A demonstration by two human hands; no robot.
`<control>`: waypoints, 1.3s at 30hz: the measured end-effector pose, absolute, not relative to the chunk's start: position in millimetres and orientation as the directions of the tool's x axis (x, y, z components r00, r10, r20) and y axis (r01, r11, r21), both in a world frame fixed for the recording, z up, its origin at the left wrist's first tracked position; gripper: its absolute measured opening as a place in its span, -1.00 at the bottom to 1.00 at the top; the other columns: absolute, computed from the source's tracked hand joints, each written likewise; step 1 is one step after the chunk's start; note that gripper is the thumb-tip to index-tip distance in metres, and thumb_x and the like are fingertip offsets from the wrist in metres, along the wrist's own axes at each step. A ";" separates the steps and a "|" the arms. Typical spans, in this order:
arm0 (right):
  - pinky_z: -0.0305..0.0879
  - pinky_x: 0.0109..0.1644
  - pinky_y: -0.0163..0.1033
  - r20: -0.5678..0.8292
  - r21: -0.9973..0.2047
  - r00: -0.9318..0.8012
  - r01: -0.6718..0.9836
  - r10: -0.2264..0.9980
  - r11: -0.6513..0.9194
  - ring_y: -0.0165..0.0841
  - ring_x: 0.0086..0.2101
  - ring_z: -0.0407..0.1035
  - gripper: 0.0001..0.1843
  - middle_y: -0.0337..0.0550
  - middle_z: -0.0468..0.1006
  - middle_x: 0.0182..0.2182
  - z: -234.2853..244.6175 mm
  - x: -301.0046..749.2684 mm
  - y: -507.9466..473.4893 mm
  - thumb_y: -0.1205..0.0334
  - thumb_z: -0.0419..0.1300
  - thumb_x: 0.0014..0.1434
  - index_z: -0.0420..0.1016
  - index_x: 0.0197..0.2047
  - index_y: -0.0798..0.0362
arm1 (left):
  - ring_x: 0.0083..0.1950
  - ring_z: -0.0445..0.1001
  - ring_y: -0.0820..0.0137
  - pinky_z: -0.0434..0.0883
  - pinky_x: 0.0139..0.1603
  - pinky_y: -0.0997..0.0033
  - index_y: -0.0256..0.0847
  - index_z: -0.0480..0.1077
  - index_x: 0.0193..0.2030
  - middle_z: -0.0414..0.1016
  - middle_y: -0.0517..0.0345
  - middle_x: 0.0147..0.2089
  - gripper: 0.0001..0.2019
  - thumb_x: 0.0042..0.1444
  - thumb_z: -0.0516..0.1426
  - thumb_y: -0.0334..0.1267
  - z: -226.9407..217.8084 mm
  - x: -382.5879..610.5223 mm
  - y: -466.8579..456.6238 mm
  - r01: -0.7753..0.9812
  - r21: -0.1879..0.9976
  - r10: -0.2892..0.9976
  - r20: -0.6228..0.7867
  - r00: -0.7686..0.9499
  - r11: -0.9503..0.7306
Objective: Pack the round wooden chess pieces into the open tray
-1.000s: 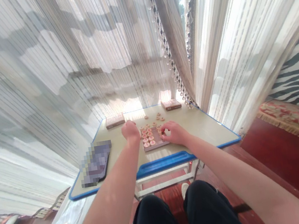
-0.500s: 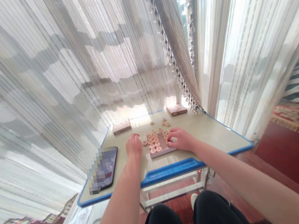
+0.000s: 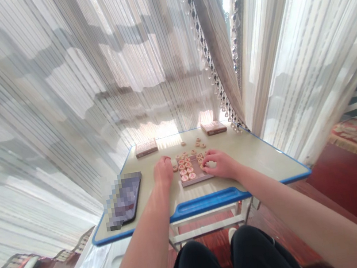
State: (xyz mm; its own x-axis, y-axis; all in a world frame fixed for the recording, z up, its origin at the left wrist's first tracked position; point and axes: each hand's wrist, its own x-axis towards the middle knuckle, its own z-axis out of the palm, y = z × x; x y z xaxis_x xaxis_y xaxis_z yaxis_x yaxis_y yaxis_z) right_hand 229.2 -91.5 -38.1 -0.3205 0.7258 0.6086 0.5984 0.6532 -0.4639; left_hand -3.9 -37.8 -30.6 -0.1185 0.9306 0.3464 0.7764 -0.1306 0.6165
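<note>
Tray [image 3: 198, 171], low-walled and pale, sits near the middle of the table [image 3: 262, 153], on the side toward the person, and it looks partly filled. Round discs [image 3: 183, 172] with reddish marks stand in two neat columns along its left side, and a shorter column lines its right side; between them a strip of bare floor shows, so this reads as roughly midway. The right hand [image 3: 219, 163] reaches over the right wall, thumb and forefinger appearing to pinch one disc [image 3: 202, 166] at the near end of that shorter column; whether it is seated or slightly raised is too small to tell. The left hand [image 3: 163, 170] rests, loosely curled, outside the left wall, next to a lone disc [image 3: 175, 169] on the tabletop; its fingertips are hidden, so I cannot tell whether it grips anything. What seems left is this disc and the loose discs [image 3: 198, 144] scattered beyond the tray's far edge. Farther back lie two flat boxes, a left box [image 3: 146, 148] and a right box [image 3: 214, 128], near the table's far edge. A dark tablet [image 3: 129, 199], partly pixelated, lies at the left, and pale curtains [image 3: 142, 68] hang behind everything.
</note>
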 end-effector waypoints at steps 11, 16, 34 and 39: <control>0.30 -0.15 -0.25 0.593 -0.473 -0.327 0.598 0.736 0.647 -0.38 -0.33 0.36 -0.93 -0.19 0.43 -0.41 -37.3 228.5 -91.1 0.29 0.22 -0.02 0.53 -0.40 0.03 | -0.07 0.44 0.25 0.33 -0.05 0.35 -0.16 0.50 -0.26 0.53 0.02 -0.14 -0.65 0.03 -0.11 -0.34 -26.7 1.6 -44.2 0.880 0.445 0.938 0.347 0.001 -0.165; 0.29 -0.16 -0.25 0.592 -0.470 -0.331 0.599 0.735 0.648 -0.39 -0.34 0.35 -0.94 -0.20 0.42 -0.42 -36.9 228.8 -90.4 0.30 0.22 -0.02 0.53 -0.41 0.03 | -0.08 0.45 0.25 0.34 -0.07 0.35 -0.15 0.51 -0.26 0.54 0.04 -0.14 -0.65 0.02 -0.10 -0.33 -26.0 2.5 -45.7 0.892 0.421 0.940 0.340 0.014 -0.165; 0.24 -0.28 -0.29 0.559 -0.512 -0.270 0.631 0.784 0.583 -0.42 -0.40 0.30 -0.94 -0.21 0.40 -0.42 -36.7 229.8 -88.1 0.25 0.24 -0.05 0.52 -0.45 0.05 | -0.03 0.44 0.26 0.31 -0.01 0.37 -0.22 0.49 -0.17 0.53 -0.01 -0.09 -0.63 -0.08 -0.03 -0.42 -27.2 -4.4 -53.2 0.872 0.453 0.950 0.308 0.045 -0.188; 0.22 -0.30 -0.30 0.561 -0.525 -0.263 0.621 0.785 0.583 -0.43 -0.42 0.28 -0.93 -0.22 0.39 -0.42 -37.7 230.0 -86.7 0.24 0.25 -0.07 0.51 -0.46 0.05 | -0.04 0.44 0.27 0.31 0.00 0.39 -0.25 0.48 -0.13 0.53 -0.01 -0.10 -0.62 -0.09 0.00 -0.45 -29.7 -6.7 -54.6 0.869 0.451 0.950 0.305 0.065 -0.204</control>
